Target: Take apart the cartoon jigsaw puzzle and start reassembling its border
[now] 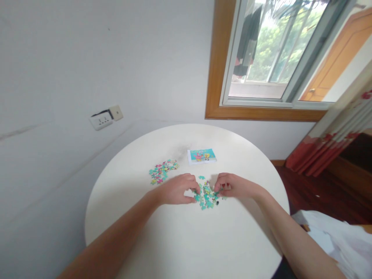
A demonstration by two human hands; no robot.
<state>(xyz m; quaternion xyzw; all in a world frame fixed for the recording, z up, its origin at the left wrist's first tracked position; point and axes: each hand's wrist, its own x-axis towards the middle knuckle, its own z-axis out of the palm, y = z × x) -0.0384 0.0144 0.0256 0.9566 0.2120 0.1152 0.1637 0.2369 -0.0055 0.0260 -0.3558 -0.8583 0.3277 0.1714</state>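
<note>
A loose pile of small jigsaw puzzle pieces [207, 197], mostly teal with bits of yellow and dark, lies on the round white table [162, 248] between my hands. My left hand [181, 189] is at the pile's left edge, its thumb and curled forefinger apart, with pieces by the fingertips. At the right edge my right hand [229, 185] has its fingers closed on a teal puzzle piece [217, 193], partly hidden by them. One teal piece [201, 177] lies by itself just beyond the pile.
Farther left is a second group of puzzle pieces [159, 173], pink, teal and yellow. Behind the pile lies a flat picture box or card [202, 156] with cartoon figures. A wall with a socket [101, 120] borders the table; white cloth [334, 236] is at lower right.
</note>
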